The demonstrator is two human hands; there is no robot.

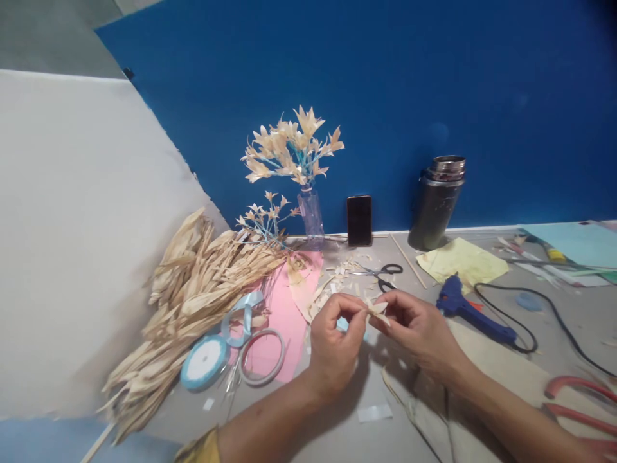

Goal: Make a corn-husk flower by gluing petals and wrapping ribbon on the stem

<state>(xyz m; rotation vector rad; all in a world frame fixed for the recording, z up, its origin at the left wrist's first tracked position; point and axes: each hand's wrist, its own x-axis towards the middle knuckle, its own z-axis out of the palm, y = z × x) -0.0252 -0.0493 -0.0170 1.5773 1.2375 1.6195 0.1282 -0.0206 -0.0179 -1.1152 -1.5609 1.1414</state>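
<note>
Between my two hands, just above the table, is a small pale corn husk flower (378,310) with pointed petals. My left hand (337,334) pinches it from the left with thumb and forefinger. From the other side my right hand (414,325) grips its petals between thumb and fingers. The flower's base is hidden by my fingertips. Black-handled scissors (387,273) lie just beyond my hands, among husk scraps. A blue glue gun (475,315) rests to the right of my right hand.
Dried corn husks (193,296) heap up at left, near a blue ribbon roll (205,362) and a tape ring (261,382). Behind stand husk flowers (292,148) in a clear bottle (312,218), a phone (359,222) and a dark flask (436,206). Red-handled pliers (581,386) lie at right.
</note>
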